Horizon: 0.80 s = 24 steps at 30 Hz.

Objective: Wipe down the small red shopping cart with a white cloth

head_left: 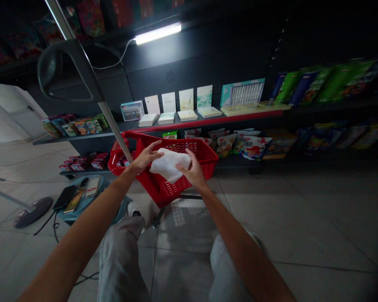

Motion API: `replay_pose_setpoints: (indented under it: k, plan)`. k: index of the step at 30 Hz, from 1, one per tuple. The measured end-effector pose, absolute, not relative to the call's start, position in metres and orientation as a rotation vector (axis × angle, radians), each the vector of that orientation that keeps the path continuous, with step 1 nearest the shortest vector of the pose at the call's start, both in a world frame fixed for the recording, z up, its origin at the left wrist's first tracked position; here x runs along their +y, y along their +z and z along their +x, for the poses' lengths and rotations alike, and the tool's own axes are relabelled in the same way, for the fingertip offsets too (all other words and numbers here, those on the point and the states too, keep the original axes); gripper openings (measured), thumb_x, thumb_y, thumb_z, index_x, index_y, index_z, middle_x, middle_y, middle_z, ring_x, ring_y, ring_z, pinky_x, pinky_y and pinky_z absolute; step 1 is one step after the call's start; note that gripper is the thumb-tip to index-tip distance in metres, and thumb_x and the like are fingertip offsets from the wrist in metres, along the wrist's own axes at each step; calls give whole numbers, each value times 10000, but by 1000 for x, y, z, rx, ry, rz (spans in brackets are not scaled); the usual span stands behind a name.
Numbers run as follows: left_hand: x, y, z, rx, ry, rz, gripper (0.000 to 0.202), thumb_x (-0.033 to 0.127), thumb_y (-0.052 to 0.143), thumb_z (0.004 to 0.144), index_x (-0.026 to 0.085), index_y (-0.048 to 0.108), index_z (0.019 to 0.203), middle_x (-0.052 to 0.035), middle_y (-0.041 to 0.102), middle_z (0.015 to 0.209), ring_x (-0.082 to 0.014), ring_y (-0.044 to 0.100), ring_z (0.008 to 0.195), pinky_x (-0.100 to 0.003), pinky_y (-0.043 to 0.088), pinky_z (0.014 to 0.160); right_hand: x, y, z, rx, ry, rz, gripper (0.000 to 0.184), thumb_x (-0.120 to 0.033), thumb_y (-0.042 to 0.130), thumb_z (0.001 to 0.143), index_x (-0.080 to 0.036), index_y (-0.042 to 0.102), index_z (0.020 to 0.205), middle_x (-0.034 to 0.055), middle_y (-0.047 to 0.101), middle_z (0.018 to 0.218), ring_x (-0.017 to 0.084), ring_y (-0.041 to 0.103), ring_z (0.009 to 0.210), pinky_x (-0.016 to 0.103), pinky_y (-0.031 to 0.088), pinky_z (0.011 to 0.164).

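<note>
Cloth (167, 165), white and softly creased, is spanning the space between the two bare hands, over the near part of a red cart basket (205, 155); whether cloth and basket are touching, the view is not showing. The right hand (192, 170) is pinching its right side, thumb lying on top. The left hand (147, 157) is meeting the opposite edge with its thumb, a finger reaching out apart from it — I cannot tell whether the hidden fingers are closing underneath. By my judgement, the handling is sitting partway: picking up is done and the sheet is lying partly opened out, while letting go is remaining undone. How much unfolding is left, those creases are not telling.
</note>
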State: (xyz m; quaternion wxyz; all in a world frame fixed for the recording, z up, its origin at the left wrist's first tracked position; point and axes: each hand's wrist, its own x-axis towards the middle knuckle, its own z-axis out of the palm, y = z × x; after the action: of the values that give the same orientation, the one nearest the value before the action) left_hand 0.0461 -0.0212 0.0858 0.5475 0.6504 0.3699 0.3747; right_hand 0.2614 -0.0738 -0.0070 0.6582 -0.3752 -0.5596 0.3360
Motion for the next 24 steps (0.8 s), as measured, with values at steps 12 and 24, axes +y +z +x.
replay_pose_setpoints:
  k: [12,24]
  plan:
    - [-15,79,43,734,772,1602,1015,247,895,673,193,414,1566,-48,744,971,-166,684,862,-289,532,819,-75,-4,288,-1498,143,-1147,195,-296,750,731,-201,727,899,147,579,1371,331,526,1312,516,387,1165]
    - [-12,65,53,1309,718,2241,393,386,548,949,177,674,1257,-93,747,1113,-215,693,1015,-347,523,954,-45,-26,289,-606,813,-1002,437,-469,531,822,-146,670,1082,80,751,1014,256,703,937,364,577,824]
